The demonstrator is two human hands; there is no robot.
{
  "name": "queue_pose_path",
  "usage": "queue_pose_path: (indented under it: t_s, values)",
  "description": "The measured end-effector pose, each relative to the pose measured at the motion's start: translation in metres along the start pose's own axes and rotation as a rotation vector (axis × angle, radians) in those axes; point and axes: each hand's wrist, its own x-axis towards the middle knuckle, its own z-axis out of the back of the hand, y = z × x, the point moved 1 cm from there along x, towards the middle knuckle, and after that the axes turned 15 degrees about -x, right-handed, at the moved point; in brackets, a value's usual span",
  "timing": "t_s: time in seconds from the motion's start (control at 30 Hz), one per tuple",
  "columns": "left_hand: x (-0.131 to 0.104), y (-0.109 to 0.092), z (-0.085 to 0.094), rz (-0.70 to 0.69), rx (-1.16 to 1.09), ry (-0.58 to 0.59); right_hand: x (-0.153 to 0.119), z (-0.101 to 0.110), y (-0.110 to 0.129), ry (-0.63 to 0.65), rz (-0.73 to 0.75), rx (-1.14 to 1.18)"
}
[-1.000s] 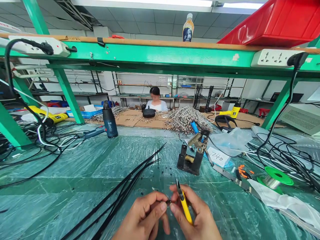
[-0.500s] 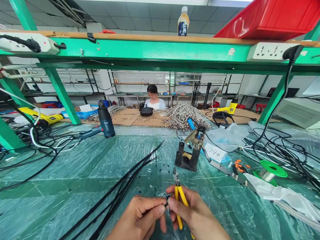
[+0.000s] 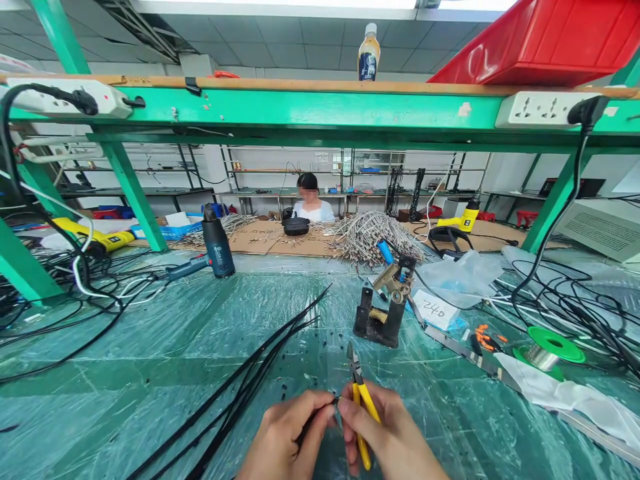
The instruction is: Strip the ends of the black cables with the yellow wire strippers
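Note:
At the bottom middle, my left hand [image 3: 293,430] pinches a short dark piece that looks like a black cable end [image 3: 307,427]; most of it is covered by the fingers. My right hand [image 3: 387,427] is wrapped round yellow-handled diagonal cutters [image 3: 364,407], their jaws pointing up and away from me. Its thumb and forefinger also meet at the tip of the dark piece, right beside my left fingertips. Several long black cables [image 3: 250,370] lie loosely together on the green table just left of my hands. Small black scraps dot the surface around them.
A soldering iron stand [image 3: 380,323] is ahead to the right, with a solder spool [image 3: 550,350] farther right. A heat gun [image 3: 217,247] stands at the left back. Beyond lies a wire heap [image 3: 370,233]; a person sits across. A green shelf beam [image 3: 300,110] spans overhead.
The view has tilted up slightly, so the scene sits a little lower and to the right. My left fingers have shifted on the dark piece; the cutters stay in my right hand.

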Motion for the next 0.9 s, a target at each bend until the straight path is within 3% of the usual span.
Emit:
queue_pose_path:
  t_s: [0.27,0.77,0.9]
  values:
    - [-0.005,0.011,-0.004,-0.184,0.226,0.015,0.000,0.000,-0.001,-0.038,0.004,-0.035]
    - [-0.003,0.005,-0.002,-0.184,0.216,0.042,0.001,0.003,-0.002,-0.001,0.116,-0.136]
    - [0.000,0.000,-0.003,-0.096,0.132,0.077,0.000,0.007,-0.004,-0.023,0.183,-0.291]
